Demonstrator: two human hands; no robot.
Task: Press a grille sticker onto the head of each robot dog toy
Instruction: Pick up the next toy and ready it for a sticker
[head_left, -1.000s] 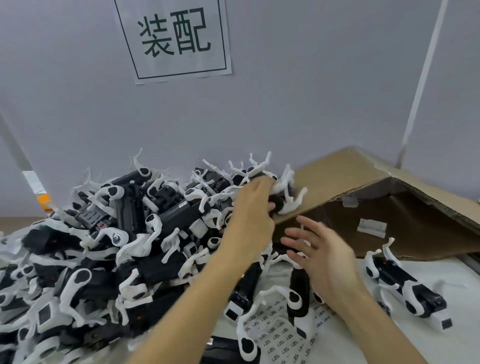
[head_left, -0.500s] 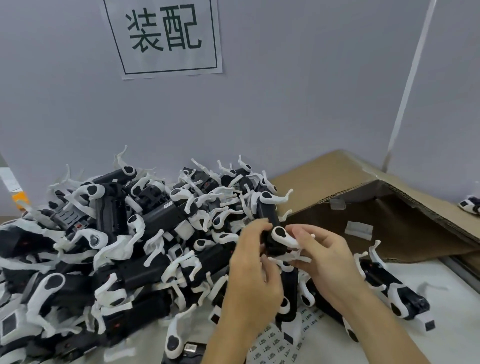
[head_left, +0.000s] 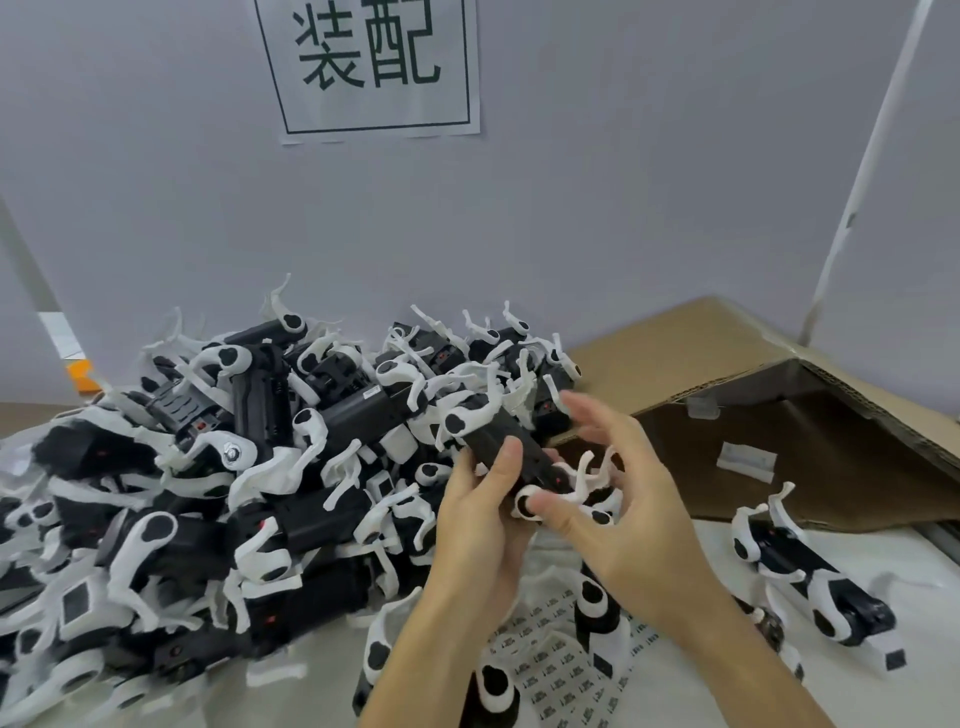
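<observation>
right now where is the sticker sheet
In the head view the sticker sheet lies flat on the table, bottom centre, under both wrists, right of the toy pile.

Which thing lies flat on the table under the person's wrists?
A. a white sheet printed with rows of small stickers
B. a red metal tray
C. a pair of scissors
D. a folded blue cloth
A: the white sticker sheet with rows of small dark prints lies on the table below both wrists.
</observation>
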